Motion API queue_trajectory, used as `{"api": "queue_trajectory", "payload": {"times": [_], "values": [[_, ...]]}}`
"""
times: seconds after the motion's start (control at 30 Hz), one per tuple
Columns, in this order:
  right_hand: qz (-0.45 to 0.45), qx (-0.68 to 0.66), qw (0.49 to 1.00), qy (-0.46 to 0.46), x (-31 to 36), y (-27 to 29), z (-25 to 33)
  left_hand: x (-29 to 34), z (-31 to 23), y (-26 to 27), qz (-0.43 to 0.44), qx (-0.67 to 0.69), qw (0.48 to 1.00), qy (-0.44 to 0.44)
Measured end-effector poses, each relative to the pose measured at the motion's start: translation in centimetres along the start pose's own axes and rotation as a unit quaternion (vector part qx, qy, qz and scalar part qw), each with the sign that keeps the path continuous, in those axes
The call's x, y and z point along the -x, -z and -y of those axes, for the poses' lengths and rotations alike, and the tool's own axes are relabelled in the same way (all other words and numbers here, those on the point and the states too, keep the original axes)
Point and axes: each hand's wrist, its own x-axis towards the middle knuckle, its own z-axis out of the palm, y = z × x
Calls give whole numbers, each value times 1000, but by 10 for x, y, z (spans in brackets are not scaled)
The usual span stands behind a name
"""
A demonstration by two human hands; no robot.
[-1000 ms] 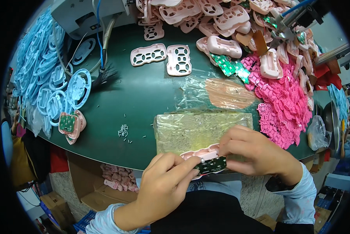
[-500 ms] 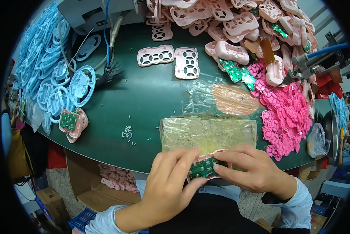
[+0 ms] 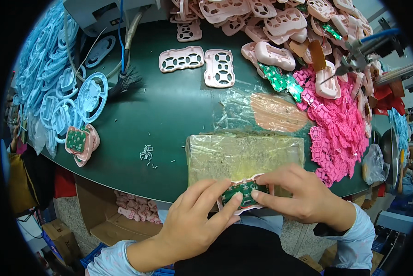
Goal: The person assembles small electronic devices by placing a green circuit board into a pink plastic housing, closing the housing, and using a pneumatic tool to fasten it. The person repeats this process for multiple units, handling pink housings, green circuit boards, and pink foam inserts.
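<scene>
Between my hands, at the near edge of the table, sits a pink plastic shell with a green circuit board (image 3: 246, 192) lying in it. My left hand (image 3: 198, 208) grips the shell's left side, its thumb pressed on the board. On the other side my right hand (image 3: 295, 193) holds the shell's right end, fingers on the upper rim and thumb on the board. Just beyond the hands is a block wrapped in yellowish clear film (image 3: 243, 154). The underside of the shell is hidden.
Small metal screws (image 3: 146, 152) lie left of the block. Light-blue plastic frames (image 3: 54, 73) heap at far left, with a pink shell assembly (image 3: 81, 142) nearby. Two pink covers (image 3: 219, 69) lie mid-table. Pink shells (image 3: 284, 27) and magenta keypads (image 3: 340, 133) pile up at right, near a metal tool (image 3: 353, 62).
My left thumb has moved from the shell's lower edge up onto the circuit board. My right fingers have shifted slightly along the rim. The metal tool at right has changed position.
</scene>
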Motion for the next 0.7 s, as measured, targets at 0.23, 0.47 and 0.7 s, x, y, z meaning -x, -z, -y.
{"api": "queue_trajectory", "payload": {"times": [0.23, 0.47, 0.7], "values": [[-3, 24, 1000, 8, 1, -2, 3, 11, -6, -8, -59, -22, 998, -14], [4, 32, 999, 1, 1, 0, 4, 2, -12, -11, -65, -61, 993, -82], [-287, 58, 954, -67, 1, 65, 1, 0, -15, -14, -45, -146, 984, -88]]}}
